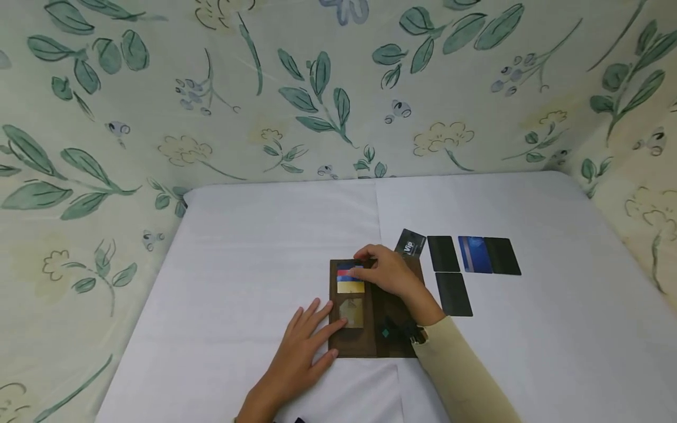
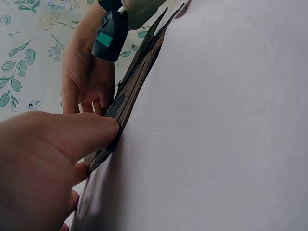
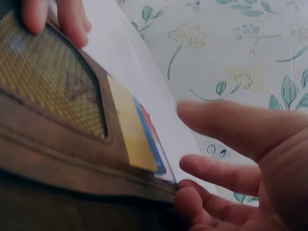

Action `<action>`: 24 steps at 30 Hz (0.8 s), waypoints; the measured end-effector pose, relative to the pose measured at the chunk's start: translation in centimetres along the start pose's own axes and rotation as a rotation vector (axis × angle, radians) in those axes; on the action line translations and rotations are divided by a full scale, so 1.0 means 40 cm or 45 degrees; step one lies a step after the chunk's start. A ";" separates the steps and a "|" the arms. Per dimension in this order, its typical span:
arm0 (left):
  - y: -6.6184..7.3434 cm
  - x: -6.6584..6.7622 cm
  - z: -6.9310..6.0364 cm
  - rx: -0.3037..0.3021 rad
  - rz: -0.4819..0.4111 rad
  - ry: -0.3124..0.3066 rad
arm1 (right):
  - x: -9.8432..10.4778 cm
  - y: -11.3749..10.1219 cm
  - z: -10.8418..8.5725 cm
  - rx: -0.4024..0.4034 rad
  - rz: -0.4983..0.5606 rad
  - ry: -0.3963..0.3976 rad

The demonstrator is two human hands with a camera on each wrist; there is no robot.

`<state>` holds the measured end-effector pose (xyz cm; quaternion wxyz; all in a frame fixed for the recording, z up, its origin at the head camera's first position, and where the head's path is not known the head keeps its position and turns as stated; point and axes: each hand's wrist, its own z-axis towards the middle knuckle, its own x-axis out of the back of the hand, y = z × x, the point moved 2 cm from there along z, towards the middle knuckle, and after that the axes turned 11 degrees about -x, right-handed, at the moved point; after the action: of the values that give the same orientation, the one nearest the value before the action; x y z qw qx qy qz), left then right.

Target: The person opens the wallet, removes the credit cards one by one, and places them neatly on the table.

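Note:
A brown wallet [image 1: 359,346] lies spread on the white table, with a mesh window [image 3: 53,77] in its left half. Above that window, colored cards [image 1: 350,286] stick out of slots; in the right wrist view a yellow card [image 3: 130,125] overlaps blue and red ones. The left hand [image 1: 298,358] rests with spread, fairly straight fingers on the wallet's left edge. The right hand [image 1: 391,273] is over the wallet's top, fingertips at the cards' upper end; in the right wrist view its thumb and index finger stand apart, other fingertips touching the wallet's corner.
Right of the wallet lie a black VIP card [image 1: 410,243], a dark card [image 1: 443,254], another dark card [image 1: 453,294] below it, a blue card [image 1: 474,254] and a dark card [image 1: 502,256] beside that. Floral fabric [image 1: 211,88] hangs behind the table [image 1: 254,235].

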<state>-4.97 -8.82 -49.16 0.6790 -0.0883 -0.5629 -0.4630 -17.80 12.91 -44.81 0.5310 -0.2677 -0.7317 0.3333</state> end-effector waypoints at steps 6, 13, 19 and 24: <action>0.004 0.003 0.000 -0.010 0.005 0.002 | 0.000 0.009 0.006 0.066 -0.096 -0.114; 0.003 0.000 0.003 0.001 -0.011 -0.020 | -0.006 0.008 0.010 0.021 -0.201 -0.139; 0.005 0.001 0.002 0.016 -0.007 -0.027 | -0.016 0.009 0.018 0.024 -0.212 -0.113; 0.005 0.002 0.003 0.014 0.007 -0.023 | -0.018 0.008 0.022 0.022 -0.190 -0.097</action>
<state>-4.91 -8.67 -48.95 0.6758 -0.0904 -0.5711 -0.4572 -18.42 12.43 -45.69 0.5284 -0.1951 -0.7663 0.3092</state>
